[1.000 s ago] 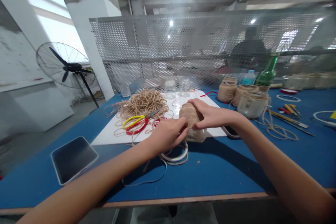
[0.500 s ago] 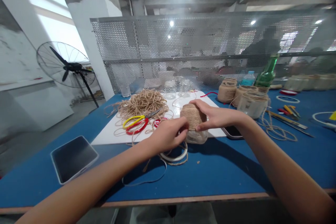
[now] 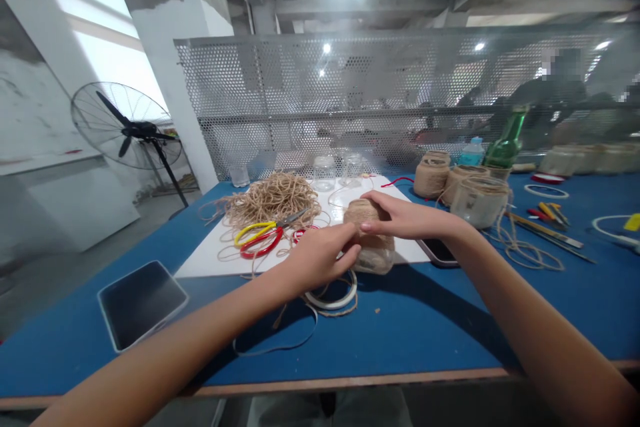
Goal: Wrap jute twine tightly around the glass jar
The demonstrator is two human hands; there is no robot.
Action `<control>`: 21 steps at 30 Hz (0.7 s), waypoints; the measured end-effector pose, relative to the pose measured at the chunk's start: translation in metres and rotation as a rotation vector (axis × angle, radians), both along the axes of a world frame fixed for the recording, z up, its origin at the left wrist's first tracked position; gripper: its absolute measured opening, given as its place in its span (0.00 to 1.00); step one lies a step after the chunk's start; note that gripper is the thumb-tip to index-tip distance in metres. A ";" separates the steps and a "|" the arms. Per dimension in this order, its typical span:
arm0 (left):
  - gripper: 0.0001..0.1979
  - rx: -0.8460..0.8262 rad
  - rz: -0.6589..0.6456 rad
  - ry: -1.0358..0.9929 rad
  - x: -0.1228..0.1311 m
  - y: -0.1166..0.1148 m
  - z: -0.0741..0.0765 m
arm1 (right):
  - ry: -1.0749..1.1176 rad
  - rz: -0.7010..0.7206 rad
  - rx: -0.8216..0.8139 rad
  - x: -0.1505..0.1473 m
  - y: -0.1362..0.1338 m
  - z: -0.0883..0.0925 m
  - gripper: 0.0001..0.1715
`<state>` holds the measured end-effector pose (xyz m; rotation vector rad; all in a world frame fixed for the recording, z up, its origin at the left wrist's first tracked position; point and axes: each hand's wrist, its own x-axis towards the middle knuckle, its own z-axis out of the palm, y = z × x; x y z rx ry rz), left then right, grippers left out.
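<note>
A glass jar stands at the table's middle, its upper part wound with brown jute twine and clear glass showing below. My right hand grips it from the right, fingers over the top edge and thumb across the front of the twine. On its left side, my left hand is closed with curled fingers against the winding; what they pinch is hidden. A white ring with twine around it lies below my left hand. Scissors with one yellow and one red handle lie left, before a twine heap.
A tablet lies at the left, a phone right of the jar. Twine-wrapped jars, a partly bare jar, a green bottle and brushes stand or lie right. A perforated metal screen closes the back.
My right thumb has slid up from the jar's lower front to higher on the twine. The left hand stays almost still at the jar's side.
</note>
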<state>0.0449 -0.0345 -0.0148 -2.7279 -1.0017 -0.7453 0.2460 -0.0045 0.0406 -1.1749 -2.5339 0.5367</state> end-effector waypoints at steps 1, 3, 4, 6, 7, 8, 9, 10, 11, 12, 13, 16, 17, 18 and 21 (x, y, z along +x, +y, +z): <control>0.06 0.011 0.017 0.006 0.000 -0.001 0.001 | 0.004 0.005 -0.004 0.000 0.000 0.000 0.33; 0.08 0.055 0.061 0.011 0.002 -0.002 0.004 | 0.020 0.013 -0.006 0.001 0.001 -0.001 0.32; 0.09 0.084 0.086 0.008 0.003 -0.003 0.005 | 0.030 0.014 -0.001 0.001 0.001 -0.002 0.32; 0.09 0.133 0.122 -0.005 0.007 -0.004 0.008 | 0.050 0.018 0.010 0.001 0.003 -0.003 0.30; 0.08 0.148 0.130 -0.012 0.008 -0.004 0.009 | 0.062 0.020 0.014 0.000 0.004 -0.004 0.30; 0.08 0.157 0.129 -0.018 0.010 -0.004 0.010 | 0.076 0.022 0.015 0.000 0.004 -0.004 0.29; 0.07 0.161 0.123 -0.022 0.011 -0.004 0.011 | 0.091 0.024 0.012 -0.001 0.005 -0.005 0.28; 0.07 0.163 0.116 -0.021 0.012 -0.004 0.012 | 0.108 0.025 0.007 -0.002 0.006 -0.005 0.27; 0.07 0.164 0.110 -0.019 0.013 -0.005 0.013 | 0.127 0.025 0.000 -0.002 0.006 -0.006 0.27; 0.08 0.166 0.107 -0.015 0.014 -0.005 0.013 | 0.145 0.023 -0.009 -0.003 0.007 -0.007 0.26; 0.08 0.169 0.106 -0.011 0.014 -0.005 0.013 | 0.163 0.022 -0.019 -0.003 0.008 -0.008 0.25; 0.08 0.181 0.110 0.002 0.015 -0.006 0.013 | 0.193 0.026 -0.047 -0.003 0.009 -0.010 0.22; 0.08 0.183 0.111 0.007 0.016 -0.006 0.013 | 0.195 0.024 -0.047 -0.004 0.009 -0.010 0.22; 0.08 0.182 0.113 0.008 0.016 -0.006 0.013 | 0.195 0.020 -0.041 -0.004 0.009 -0.011 0.22; 0.07 0.144 0.111 -0.001 0.018 -0.005 0.015 | 0.194 -0.011 0.001 -0.007 0.009 -0.012 0.21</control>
